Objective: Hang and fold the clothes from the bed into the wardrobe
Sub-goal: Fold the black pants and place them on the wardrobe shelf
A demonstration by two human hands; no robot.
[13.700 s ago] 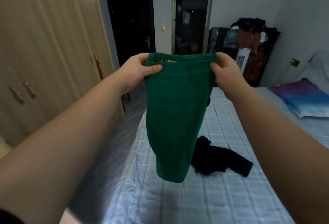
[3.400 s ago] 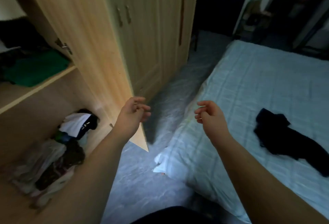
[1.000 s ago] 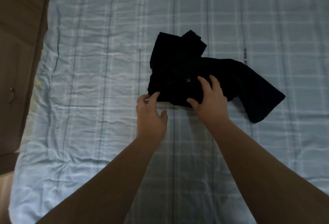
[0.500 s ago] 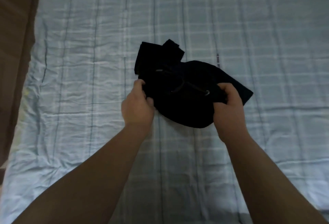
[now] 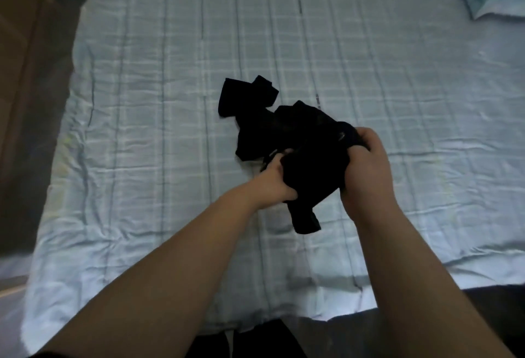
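Both hands hold the black clothing (image 5: 287, 141) just above the middle of the bed (image 5: 142, 136). The left hand (image 5: 274, 184) grips its near edge, and the right hand (image 5: 366, 170) grips its right side. The far end lies on the bed.

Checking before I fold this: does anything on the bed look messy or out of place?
Only the black garment: it is bunched and twisted, not flat, one end trailing on the bed sheet while the left hand and right hand grip the rest. The sheet is wrinkled. Nothing looks torn or spilled.
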